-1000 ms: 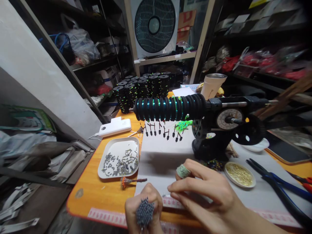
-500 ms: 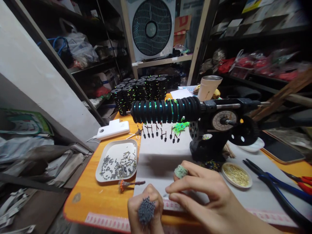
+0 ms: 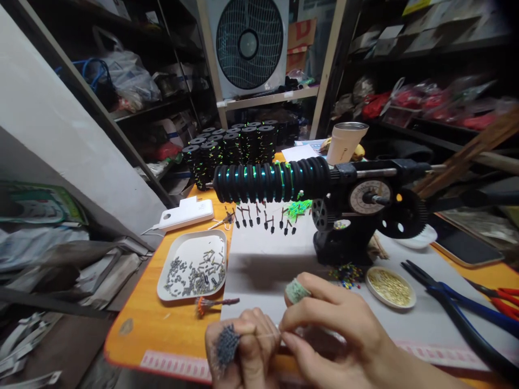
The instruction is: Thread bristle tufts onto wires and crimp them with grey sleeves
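My left hand (image 3: 247,348) is closed round a bundle of thin dark-grey rods (image 3: 227,343), their ends facing me. Close beside it, my right hand (image 3: 344,324) pinches thumb and forefinger on a fine pale line (image 3: 267,335) that runs across to the left fingers. Pale-green wrapping (image 3: 297,292) covers one fingertip of the right hand. Beyond both hands, a black winding machine (image 3: 344,237) carries a horizontal row of black spools (image 3: 270,181) with bright line on them. Small black weights (image 3: 258,220) dangle below this row.
At left are a white tray (image 3: 170,246) of small metal pieces and an orange-tipped tool (image 3: 211,305). On the right lie a dish of gold bits (image 3: 391,288), blue-handled pliers (image 3: 454,308) and a phone (image 3: 466,240). Stacked black spools (image 3: 231,148) and a cup (image 3: 346,143) stand behind.
My left hand has turned and shifted slightly left, tilting the rod bundle. A fine line now shows taut between my hands; the right hand keeps its pinch. The view has shifted a little.
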`<state>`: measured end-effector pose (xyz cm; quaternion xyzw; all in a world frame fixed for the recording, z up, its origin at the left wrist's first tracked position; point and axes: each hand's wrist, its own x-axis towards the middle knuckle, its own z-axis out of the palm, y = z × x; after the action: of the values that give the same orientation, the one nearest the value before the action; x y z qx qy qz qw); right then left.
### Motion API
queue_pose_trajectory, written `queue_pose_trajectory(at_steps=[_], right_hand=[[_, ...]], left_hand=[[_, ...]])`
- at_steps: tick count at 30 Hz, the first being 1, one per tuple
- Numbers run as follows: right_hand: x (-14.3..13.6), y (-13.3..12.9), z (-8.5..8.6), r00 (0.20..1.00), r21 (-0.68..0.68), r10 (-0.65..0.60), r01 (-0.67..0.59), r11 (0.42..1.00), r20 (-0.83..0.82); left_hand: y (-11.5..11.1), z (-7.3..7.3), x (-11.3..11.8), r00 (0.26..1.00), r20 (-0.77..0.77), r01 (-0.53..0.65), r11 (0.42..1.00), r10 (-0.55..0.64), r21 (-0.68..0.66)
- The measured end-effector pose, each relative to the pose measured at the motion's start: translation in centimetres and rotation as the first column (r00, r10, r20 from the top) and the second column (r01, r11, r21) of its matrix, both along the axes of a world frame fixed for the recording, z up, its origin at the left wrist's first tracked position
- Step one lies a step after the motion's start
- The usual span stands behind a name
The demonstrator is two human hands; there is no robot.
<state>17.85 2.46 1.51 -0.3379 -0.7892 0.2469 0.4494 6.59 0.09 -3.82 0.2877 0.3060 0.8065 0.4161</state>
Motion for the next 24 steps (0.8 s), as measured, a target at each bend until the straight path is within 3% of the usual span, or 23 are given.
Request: queue_pose_trajectory(at_steps=[3,6,11,13,15,18,20,24], right_hand=[[0.2,0.2,-0.1,0.999,0.105,0.015,-0.018,0.994,0.036],[0.4,0.5,-0.1,0.995,0.169,-0.018,0.002,0.986,0.093],[0.2,0.5,0.0,0.978,0.202,0.010,-0.053,0.978,0.208],[0.1,0.4,-0.1,0.979,0.189,0.010,-0.049,0.981,0.201],[0.2,0.4,-0.4,0.982,0.170,0.008,-0.040,0.985,0.189],[0.2,0.5,-0.8,0.978,0.165,0.002,-0.037,0.986,0.207],[0.1,0.6,-1.0,0.978,0.181,-0.006,-0.032,0.983,0.208],[0.0,0.7,-1.1,0.982,0.192,-0.025,-0.012,0.981,0.188]], left_hand=[[0.3,0.4,-1.8,0.996,0.073,-0.048,0.998,0.045,0.039],[0.4,0.7,-5.3,0.997,0.033,-0.071,0.995,0.069,0.064],[-0.1,-0.2,-11.2,0.975,-0.163,0.154,0.988,-0.153,-0.004],[-0.4,-0.5,-12.6,0.944,-0.287,0.142,0.985,-0.165,-0.100],[-0.5,-0.2,-13.5,0.827,-0.540,0.053,0.978,-0.157,-0.203],[-0.4,0.5,-13.9,0.490,-0.844,-0.067,0.956,-0.216,-0.284],[0.0,0.8,-13.8,0.320,-0.921,-0.114,0.956,-0.224,-0.272],[1.1,-0.1,-13.7,0.135,-0.970,-0.137,0.966,-0.203,-0.221]])
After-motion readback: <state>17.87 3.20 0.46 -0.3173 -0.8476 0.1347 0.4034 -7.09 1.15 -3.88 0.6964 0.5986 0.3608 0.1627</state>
